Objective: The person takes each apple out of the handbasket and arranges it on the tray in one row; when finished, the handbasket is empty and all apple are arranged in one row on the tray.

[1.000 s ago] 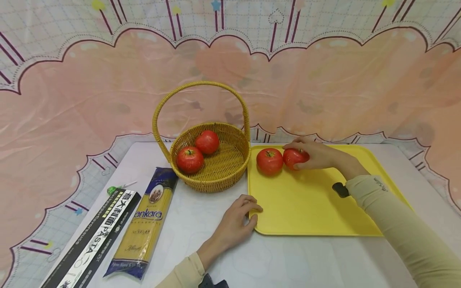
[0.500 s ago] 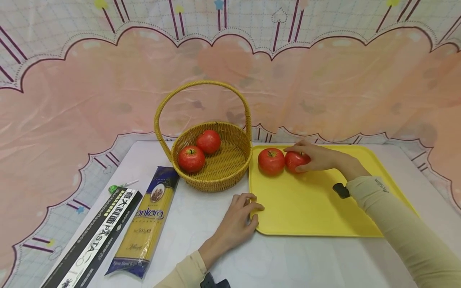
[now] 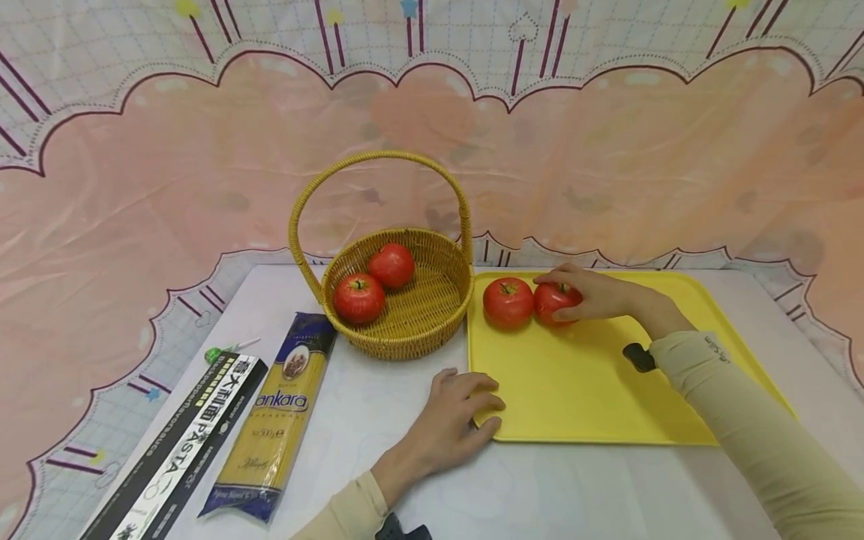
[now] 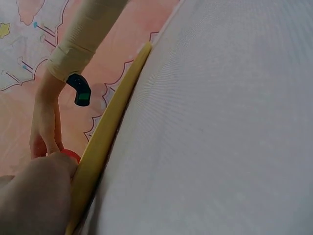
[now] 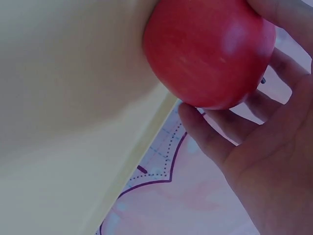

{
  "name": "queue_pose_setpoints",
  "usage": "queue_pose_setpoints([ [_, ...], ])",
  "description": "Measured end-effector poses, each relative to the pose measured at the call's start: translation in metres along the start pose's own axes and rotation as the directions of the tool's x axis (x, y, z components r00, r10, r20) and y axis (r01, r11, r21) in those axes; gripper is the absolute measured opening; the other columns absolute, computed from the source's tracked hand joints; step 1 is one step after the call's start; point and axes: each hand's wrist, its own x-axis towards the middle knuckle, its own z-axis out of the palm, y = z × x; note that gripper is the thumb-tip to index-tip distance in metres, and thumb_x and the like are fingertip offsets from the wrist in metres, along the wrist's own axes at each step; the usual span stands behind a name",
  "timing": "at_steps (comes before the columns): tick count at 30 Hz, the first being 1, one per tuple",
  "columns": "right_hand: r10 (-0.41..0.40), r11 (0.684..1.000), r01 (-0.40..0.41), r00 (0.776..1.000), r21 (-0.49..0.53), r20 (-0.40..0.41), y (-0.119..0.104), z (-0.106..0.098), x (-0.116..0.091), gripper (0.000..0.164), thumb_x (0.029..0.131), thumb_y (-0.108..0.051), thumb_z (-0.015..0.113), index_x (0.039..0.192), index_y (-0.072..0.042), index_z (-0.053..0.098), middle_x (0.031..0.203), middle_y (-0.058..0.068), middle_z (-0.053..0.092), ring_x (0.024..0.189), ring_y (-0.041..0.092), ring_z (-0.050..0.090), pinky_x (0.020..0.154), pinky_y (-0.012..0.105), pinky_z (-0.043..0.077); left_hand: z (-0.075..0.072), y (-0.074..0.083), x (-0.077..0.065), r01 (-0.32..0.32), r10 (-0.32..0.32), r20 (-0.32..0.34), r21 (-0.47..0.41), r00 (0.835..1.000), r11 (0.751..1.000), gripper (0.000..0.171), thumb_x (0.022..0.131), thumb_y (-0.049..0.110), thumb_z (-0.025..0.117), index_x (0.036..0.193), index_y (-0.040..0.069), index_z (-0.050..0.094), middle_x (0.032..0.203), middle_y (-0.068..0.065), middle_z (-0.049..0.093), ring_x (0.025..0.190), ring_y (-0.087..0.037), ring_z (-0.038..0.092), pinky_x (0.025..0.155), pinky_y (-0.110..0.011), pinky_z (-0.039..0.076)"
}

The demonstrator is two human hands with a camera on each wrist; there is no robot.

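Observation:
My right hand (image 3: 597,292) grips a red apple (image 3: 549,305) at the back of the yellow tray (image 3: 574,397). In the right wrist view thumb and fingers lie round the apple (image 5: 210,49), low over the tray surface. Another red apple (image 3: 508,304) sits just left of it on the tray. My left hand (image 3: 448,420) rests at the tray's front left corner, its loosely bent fingers over the rim. In the left wrist view that hand (image 4: 39,193) overlaps the tray edge (image 4: 105,132).
A wicker basket (image 3: 432,307) with a tall handle stands left of the tray and holds two apples (image 3: 359,298). Farther left lie a spaghetti pack (image 3: 277,420), a black pasta box (image 3: 178,450) and a green lollipop (image 3: 213,355). A patterned cloth (image 3: 607,172) hangs behind.
My left hand has shifted slightly right and toward me along the tray's corner. The right hand keeps its grip on the apple in nearly the same place.

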Motion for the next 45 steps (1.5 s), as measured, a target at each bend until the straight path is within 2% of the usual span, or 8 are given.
queue_pose_setpoints([
  [4,-0.019,1.0,0.018,1.0,-0.024,-0.025,-0.005,-0.003,0.004,0.06,0.079,-0.035,0.064,0.131,-0.016,0.04,0.131,0.01,0.037,0.118,0.029,0.039,0.097,0.05,0.034,0.0,0.002,-0.002,-0.115,0.115,0.041,0.002,0.993,0.993,0.022,0.086,0.041,0.05,0.099,0.026,0.06,0.113,0.01,0.053,0.113,-0.004,0.043,0.107,-0.047,0.013],
  [9,-0.052,0.998,0.048,0.992,-0.037,-0.113,-0.017,-0.009,0.012,0.047,0.082,-0.033,0.06,0.125,-0.018,0.047,0.137,0.007,0.036,0.123,0.031,0.038,0.097,0.053,0.033,-0.002,0.004,-0.001,-0.218,0.219,0.085,-0.019,0.972,0.976,0.021,0.086,0.038,0.051,0.101,0.027,0.06,0.113,0.011,0.052,0.111,-0.003,0.043,0.105,-0.032,0.025],
  [13,-0.122,0.99,0.107,0.976,-0.09,-0.18,-0.026,-0.01,0.02,0.038,0.082,-0.03,0.061,0.118,-0.02,0.052,0.126,0.002,0.047,0.117,0.025,0.045,0.095,0.048,0.038,-0.002,0.005,0.0,-0.257,0.255,0.087,0.01,0.963,0.966,0.02,0.086,0.035,0.051,0.101,0.026,0.061,0.112,0.011,0.054,0.11,-0.005,0.044,0.098,-0.025,0.031],
  [16,-0.176,0.98,0.152,0.961,-0.125,-0.213,-0.03,-0.01,0.026,0.033,0.082,-0.029,0.06,0.114,-0.022,0.055,0.117,-0.002,0.053,0.115,0.021,0.046,0.096,0.046,0.038,-0.002,0.005,0.001,-0.257,0.254,0.088,0.022,0.963,0.966,0.019,0.086,0.033,0.051,0.101,0.027,0.061,0.112,0.011,0.054,0.11,-0.005,0.044,0.097,-0.025,0.032],
  [23,-0.19,0.979,0.164,0.953,-0.124,-0.237,-0.042,-0.009,0.038,0.025,0.083,-0.03,0.059,0.108,-0.026,0.057,0.109,-0.003,0.057,0.105,0.02,0.051,0.092,0.043,0.04,-0.001,0.006,-0.001,-0.239,0.237,0.089,0.015,0.967,0.971,0.017,0.087,0.031,0.05,0.1,0.027,0.061,0.111,0.011,0.054,0.11,-0.004,0.044,0.097,-0.025,0.031],
  [27,-0.224,0.971,0.196,0.944,-0.137,-0.243,-0.049,-0.007,0.043,0.023,0.083,-0.029,0.059,0.106,-0.026,0.058,0.108,-0.006,0.058,0.102,0.016,0.052,0.09,0.038,0.041,-0.001,0.007,-0.001,-0.234,0.232,0.087,0.01,0.969,0.972,0.017,0.086,0.03,0.051,0.1,0.026,0.061,0.111,0.011,0.054,0.109,-0.004,0.044,0.097,-0.024,0.031],
  [37,-0.374,0.92,0.337,0.907,-0.197,-0.193,-0.076,-0.001,0.07,0.021,0.085,-0.026,0.054,0.104,-0.018,0.06,0.105,-0.005,0.057,0.096,0.014,0.054,0.085,0.032,0.044,-0.001,0.007,0.0,-0.23,0.229,0.088,0.002,0.969,0.973,0.017,0.087,0.03,0.051,0.099,0.026,0.061,0.111,0.011,0.054,0.109,-0.004,0.043,0.097,-0.024,0.031],
  [45,-0.391,0.904,0.36,0.914,-0.232,-0.105,-0.096,0.007,0.095,0.023,0.086,-0.025,0.051,0.108,-0.019,0.056,0.108,-0.004,0.051,0.098,0.014,0.052,0.087,0.03,0.044,-0.003,0.008,0.0,-0.23,0.227,0.09,0.013,0.97,0.973,0.017,0.086,0.03,0.051,0.099,0.026,0.061,0.112,0.011,0.054,0.109,-0.005,0.044,0.097,-0.024,0.032],
])
